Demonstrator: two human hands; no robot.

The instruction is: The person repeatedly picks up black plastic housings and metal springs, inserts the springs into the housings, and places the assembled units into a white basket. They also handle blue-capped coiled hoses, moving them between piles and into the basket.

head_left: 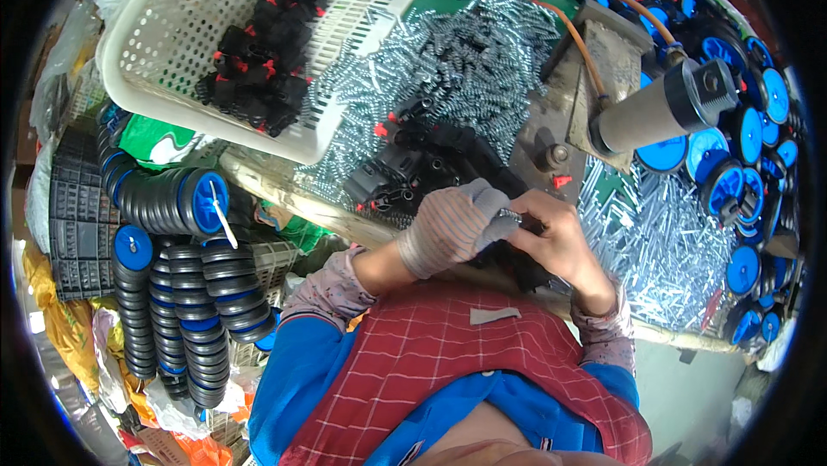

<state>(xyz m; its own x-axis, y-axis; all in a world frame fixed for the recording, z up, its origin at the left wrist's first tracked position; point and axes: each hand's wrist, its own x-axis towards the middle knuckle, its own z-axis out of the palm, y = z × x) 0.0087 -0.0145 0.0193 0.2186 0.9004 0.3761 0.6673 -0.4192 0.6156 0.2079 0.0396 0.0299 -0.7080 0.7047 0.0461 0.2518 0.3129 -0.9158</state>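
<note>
My left hand (455, 226), in a striped grey glove, is closed, its fingertips meeting the fingers of my bare right hand (556, 235) at the table's near edge. Between the hands shows a bit of a black plastic part (534, 226), held by my curled right fingers. The fingers cover most of it. Whatever the gloved fingers pinch is hidden. Just beyond my hands lies a pile of black plastic housings (413, 164), some with red pieces. Behind them spreads a large heap of metal springs (482, 61).
A white basket (164, 83) of black-and-red parts stands at the far left. A metal cylinder fixture (650, 108) with orange hoses rises at the right, beside a heap of metal pins (663, 251). Blue-and-black wheels (706, 152) crowd the right edge; wheel stacks (185, 311) stand at the left.
</note>
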